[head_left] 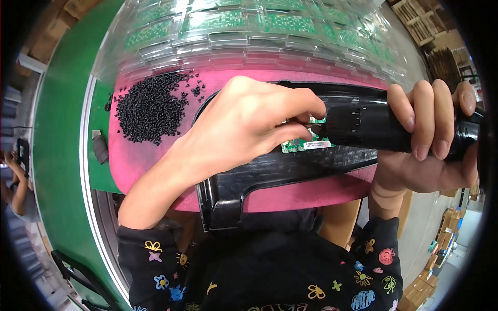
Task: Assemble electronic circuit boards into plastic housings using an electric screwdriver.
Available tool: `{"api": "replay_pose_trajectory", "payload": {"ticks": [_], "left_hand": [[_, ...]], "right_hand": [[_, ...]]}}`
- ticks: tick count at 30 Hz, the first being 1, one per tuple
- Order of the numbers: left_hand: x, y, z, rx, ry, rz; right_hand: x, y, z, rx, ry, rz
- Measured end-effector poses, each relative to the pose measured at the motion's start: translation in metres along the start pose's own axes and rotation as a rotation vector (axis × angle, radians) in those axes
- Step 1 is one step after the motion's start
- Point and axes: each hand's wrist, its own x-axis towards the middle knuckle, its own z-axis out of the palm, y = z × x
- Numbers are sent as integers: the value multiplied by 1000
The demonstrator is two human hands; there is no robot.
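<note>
My right hand (430,129) is wrapped round a thick black powered screwdriver (358,125), which lies nearly level with its tip pointing left. At that tip, the thumb and forefinger of my left hand (251,111) pinch together; a small dark thing shows between them, too small to name. Just under the fingertips is a green circuit board (307,146) with a white label, partly covered by my fingers and the tool. It sits in a long black plastic housing (270,173), which lies on a pink mat (132,163) and sticks out over its near edge.
A heap of small black screws (150,109) lies on the mat's left. Stacked clear plastic trays (223,41) with green boards stand behind it. A small grey object (100,149) lies on the green table (62,150). At the far left, another person's hand (11,159) shows.
</note>
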Motion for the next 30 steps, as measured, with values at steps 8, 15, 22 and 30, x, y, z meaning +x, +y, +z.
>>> {"api": "replay_pose_trajectory", "payload": {"ticks": [8, 15, 22, 30], "left_hand": [[4, 7, 4, 100, 4, 61], [-1, 14, 5, 359, -118, 87], [7, 7, 0, 235, 36, 194], [3, 9, 5, 285, -83, 39]], "right_hand": [[-1, -15, -7, -177, -95, 40], [-9, -16, -6, -295, -8, 41], [-11, -44, -17, -549, -128, 152], [-14, -39, -34, -694, -19, 159]]}}
